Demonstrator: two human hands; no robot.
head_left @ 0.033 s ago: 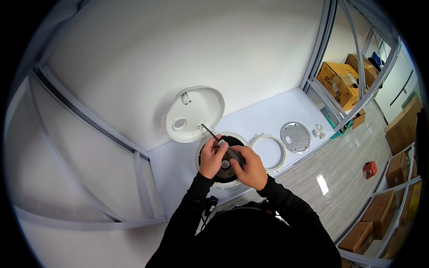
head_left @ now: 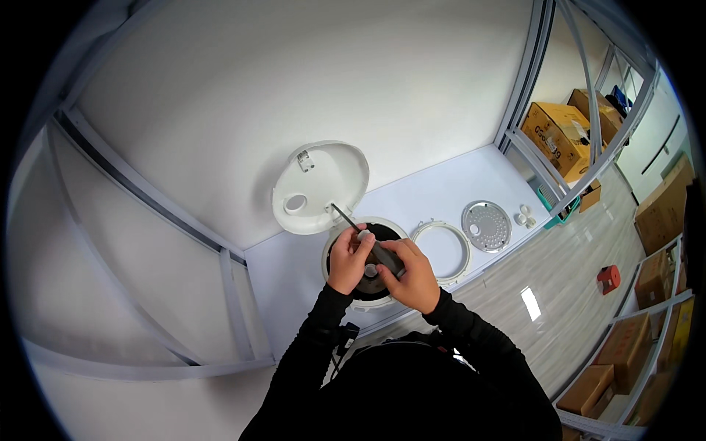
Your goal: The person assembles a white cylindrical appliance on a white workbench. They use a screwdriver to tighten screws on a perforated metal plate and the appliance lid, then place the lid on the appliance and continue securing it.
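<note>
On the table (head_left: 441, 187), the cooker (head_left: 368, 304) sits directly in front of me with its lid (head_left: 323, 184) standing open beyond it, probably so the inner side faces me, while the ring (head_left: 468, 256) and plate (head_left: 487, 226) lie to the right, seemingly to leave working room. My right hand (head_left: 418, 283) wraps the screwdriver (head_left: 382, 255) by its handle and my left hand (head_left: 348, 263) pinches it nearer the shaft, likely to steady it toward the lid's lower edge, though I can't tell whether the tip touches. The small parts (head_left: 521, 218) lie past the plate, perhaps grouped so none stray.
</note>
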